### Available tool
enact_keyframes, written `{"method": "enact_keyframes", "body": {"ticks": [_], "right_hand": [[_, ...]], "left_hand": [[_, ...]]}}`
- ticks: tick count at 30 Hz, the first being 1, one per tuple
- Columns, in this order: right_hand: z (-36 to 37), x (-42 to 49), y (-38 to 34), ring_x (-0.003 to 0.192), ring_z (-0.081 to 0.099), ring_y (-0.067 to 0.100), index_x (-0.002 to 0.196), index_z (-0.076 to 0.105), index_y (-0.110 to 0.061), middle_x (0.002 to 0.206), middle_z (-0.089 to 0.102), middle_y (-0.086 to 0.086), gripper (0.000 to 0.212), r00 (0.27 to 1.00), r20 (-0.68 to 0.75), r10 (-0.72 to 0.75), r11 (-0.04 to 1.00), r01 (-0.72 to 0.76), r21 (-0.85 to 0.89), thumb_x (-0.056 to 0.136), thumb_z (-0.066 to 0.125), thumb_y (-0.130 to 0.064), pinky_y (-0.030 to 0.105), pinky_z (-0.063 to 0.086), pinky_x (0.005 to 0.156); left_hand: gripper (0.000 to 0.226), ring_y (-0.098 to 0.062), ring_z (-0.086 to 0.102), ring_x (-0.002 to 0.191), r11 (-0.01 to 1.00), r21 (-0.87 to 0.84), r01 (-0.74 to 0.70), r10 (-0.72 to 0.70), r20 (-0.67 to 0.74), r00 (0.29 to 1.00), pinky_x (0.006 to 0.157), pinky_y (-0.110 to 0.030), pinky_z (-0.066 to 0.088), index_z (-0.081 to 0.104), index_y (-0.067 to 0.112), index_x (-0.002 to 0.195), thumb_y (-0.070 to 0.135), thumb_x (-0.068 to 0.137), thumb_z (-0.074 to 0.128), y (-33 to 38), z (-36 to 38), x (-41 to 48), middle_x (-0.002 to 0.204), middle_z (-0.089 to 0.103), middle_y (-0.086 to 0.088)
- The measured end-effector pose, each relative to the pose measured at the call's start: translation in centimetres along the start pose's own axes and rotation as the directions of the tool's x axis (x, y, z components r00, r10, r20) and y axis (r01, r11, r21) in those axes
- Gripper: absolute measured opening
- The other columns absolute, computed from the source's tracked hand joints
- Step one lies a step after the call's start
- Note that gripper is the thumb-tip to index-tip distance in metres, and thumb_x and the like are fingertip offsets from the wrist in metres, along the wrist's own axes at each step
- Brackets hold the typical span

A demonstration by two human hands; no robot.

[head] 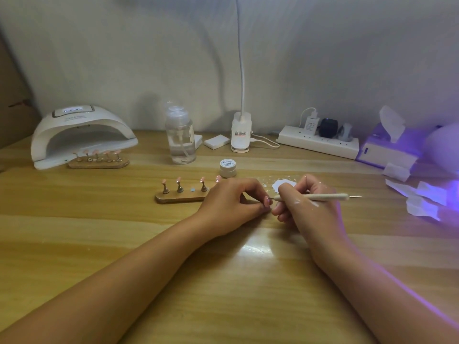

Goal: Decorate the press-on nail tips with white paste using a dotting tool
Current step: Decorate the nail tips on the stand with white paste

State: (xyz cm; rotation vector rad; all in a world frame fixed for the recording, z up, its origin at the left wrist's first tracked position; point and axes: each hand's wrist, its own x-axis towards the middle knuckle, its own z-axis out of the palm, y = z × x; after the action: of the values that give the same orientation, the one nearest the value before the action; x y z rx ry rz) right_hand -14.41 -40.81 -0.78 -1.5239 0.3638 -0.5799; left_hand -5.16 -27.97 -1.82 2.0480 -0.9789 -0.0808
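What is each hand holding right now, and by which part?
Left hand pinches a pink nail tip at its lower end; right hand grips the dotting tool near its front tip.

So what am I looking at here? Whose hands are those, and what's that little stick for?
No machine here, just a person's two hands. The camera sits on the person's head, so you look down at the wooden table as they do. The left hand pinches a small pink nail tip. The right hand holds a thin dotting tool like a pencil, its metal point at that tip, to dab on white paste. A smear of it lies just behind the hands, near a little jar and a wooden stand holding more pink tips. Further back stand a white nail lamp, a clear bottle and a power strip.
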Motion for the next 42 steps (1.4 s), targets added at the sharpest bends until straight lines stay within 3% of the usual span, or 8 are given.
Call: {"method": "enact_keyframes", "body": {"ticks": [23,38,42], "right_hand": [[-0.20,0.30,0.34,0.042,0.058,0.008,0.072,0.048,-0.009,0.054,0.068,0.011,0.017,1.000,-0.004,-0.009,1.000,0.009,-0.008,0.083,0.061,-0.004,0.015,0.043,0.042],[-0.14,0.19,0.42,0.042,0.060,0.008,0.070,0.048,-0.009,0.053,0.067,0.011,0.019,1.000,0.001,-0.021,1.000,0.021,0.013,0.083,0.060,-0.001,0.016,0.044,0.041],[-0.11,0.25,0.48,0.042,0.058,0.010,0.069,0.047,-0.010,0.053,0.067,0.011,0.022,1.000,0.001,-0.017,1.000,0.017,-0.010,0.084,0.061,-0.002,0.016,0.044,0.043]], "left_hand": [[0.017,0.007,0.052,0.053,1.000,0.017,-0.021,0.021,0.000,1.000,0.057,-0.017,0.033,0.064,0.037,0.078,0.025,0.085,0.074,-0.22,0.04,-0.01,0.084,0.072,0.018],[0.020,0.008,0.052,0.052,1.000,0.023,-0.001,0.001,0.003,1.000,0.076,-0.031,0.033,0.062,0.040,0.074,0.026,0.084,0.072,-0.19,0.13,0.04,0.079,0.069,0.025],[0.023,0.007,0.051,0.052,0.999,0.021,-0.024,0.024,0.001,1.000,0.064,-0.023,0.034,0.062,0.040,0.073,0.023,0.084,0.073,-0.25,0.04,0.08,0.078,0.069,0.023]]}}
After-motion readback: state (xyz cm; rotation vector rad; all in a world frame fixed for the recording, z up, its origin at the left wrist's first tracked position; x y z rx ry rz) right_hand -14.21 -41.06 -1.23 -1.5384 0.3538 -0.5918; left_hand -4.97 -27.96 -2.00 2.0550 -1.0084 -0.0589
